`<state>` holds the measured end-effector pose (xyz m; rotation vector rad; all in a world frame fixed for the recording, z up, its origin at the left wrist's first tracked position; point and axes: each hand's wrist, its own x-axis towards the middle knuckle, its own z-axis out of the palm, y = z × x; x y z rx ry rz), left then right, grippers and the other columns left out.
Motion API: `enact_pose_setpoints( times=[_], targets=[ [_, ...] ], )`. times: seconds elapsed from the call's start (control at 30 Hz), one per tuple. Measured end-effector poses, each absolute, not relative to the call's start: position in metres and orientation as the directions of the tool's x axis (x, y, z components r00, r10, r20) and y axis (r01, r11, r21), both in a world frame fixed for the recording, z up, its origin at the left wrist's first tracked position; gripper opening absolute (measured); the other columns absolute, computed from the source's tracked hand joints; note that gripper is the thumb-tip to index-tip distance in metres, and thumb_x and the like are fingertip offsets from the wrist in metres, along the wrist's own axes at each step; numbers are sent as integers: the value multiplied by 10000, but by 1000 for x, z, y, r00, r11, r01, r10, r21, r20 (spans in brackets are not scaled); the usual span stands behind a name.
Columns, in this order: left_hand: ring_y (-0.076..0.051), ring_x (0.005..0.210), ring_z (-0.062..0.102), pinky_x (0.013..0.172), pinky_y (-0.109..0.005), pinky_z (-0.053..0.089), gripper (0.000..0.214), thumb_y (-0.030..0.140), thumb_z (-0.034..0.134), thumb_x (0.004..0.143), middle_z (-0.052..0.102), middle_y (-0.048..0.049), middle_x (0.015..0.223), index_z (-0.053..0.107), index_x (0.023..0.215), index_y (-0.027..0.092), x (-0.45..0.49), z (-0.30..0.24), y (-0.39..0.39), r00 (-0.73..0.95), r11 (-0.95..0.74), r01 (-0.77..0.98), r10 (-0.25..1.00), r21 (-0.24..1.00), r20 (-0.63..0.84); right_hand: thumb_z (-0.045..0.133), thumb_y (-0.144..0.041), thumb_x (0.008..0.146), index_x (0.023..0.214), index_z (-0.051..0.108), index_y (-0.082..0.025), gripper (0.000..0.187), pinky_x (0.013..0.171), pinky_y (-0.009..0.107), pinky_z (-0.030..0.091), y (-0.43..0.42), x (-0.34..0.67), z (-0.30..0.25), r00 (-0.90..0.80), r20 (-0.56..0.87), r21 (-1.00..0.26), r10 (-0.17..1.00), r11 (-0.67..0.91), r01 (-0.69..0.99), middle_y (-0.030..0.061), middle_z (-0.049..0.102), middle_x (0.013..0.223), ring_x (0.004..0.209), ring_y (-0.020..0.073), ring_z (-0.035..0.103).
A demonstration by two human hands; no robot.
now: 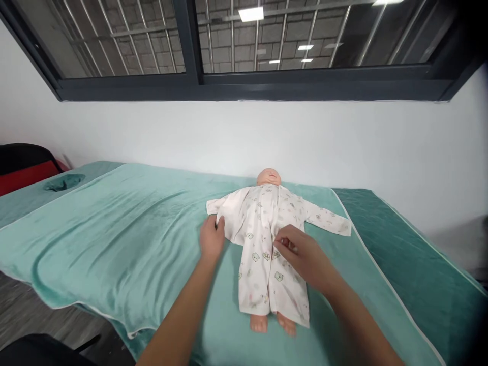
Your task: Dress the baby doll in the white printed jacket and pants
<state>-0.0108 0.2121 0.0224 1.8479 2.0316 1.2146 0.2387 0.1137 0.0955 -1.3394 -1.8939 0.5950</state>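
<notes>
A baby doll (269,177) lies on its back on a teal blanket (125,229), head toward the wall, bare feet toward me. It wears a white printed romper (263,254) with sleeves spread out. My left hand (211,238) pinches the romper's edge under the doll's left-side sleeve. My right hand (301,254) pinches the fabric at the romper's front opening near the waist.
The blanket covers a padded table (412,264) in darker green that runs along a white wall under a dark-framed window. A face hole (63,182) shows at the table's far left end. A red and black chair (23,168) stands at the left.
</notes>
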Motion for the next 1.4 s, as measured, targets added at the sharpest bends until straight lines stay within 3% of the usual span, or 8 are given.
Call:
enact_pose_setpoints(
  times=[0.17,0.27,0.53,0.77,0.9,1.03,1.23,1.4],
  targets=[
    [-132,622,476,588,-251,375,337,441,440,966,498,37,640,499,729,208,1,49,202,-237,-226,520,888,824,393,508,-433,954,815,583,-229,258,623,282,397,112,259,95,-83,236,-869,968,249,428,-6,553,728,673,156,502],
    [-157,897,622,792,-267,486,231,334,412,992,681,-21,1009,609,1034,221,28,78,193,-79,-434,470,846,768,527,520,-465,931,824,597,-232,268,608,281,395,145,268,104,100,242,-876,965,173,450,-5,566,709,666,165,522],
    [-290,1242,570,1117,-450,432,122,123,550,842,634,-143,1275,626,920,177,84,89,173,622,-791,604,542,94,566,594,-503,813,789,541,-224,286,675,324,407,280,256,107,325,218,-706,920,-80,703,66,665,809,750,218,578],
    [-198,954,647,889,-366,514,189,236,449,964,725,-49,979,635,935,231,61,103,224,394,-699,562,697,442,599,514,-472,833,694,556,-236,277,582,292,369,291,264,95,262,202,-756,944,-20,654,23,633,687,633,184,540],
    [-200,858,650,761,-324,500,196,324,482,940,727,-39,934,653,935,228,63,110,272,73,-315,590,938,743,339,586,-452,789,689,620,-218,256,547,270,367,289,269,96,286,177,-883,942,24,469,-2,618,649,586,154,506],
    [-181,919,669,798,-288,507,169,312,524,909,741,-18,973,669,946,235,79,116,294,105,-185,316,982,931,160,639,-491,783,776,669,-206,287,548,268,393,287,262,103,386,143,-975,911,63,214,-11,632,657,568,142,495],
    [-171,1085,657,958,-332,521,148,255,532,894,709,-63,1131,635,988,206,92,131,299,85,-265,-177,955,948,283,643,-421,802,851,723,-206,235,667,291,437,286,250,108,293,138,-940,946,31,340,33,735,824,744,196,625],
    [-157,911,658,854,-303,527,136,261,558,856,716,-37,955,654,931,200,80,118,313,-83,-298,92,949,950,305,601,-413,832,926,758,-227,261,753,323,466,290,255,99,262,192,-928,946,89,361,39,755,923,858,223,656]
  ],
)
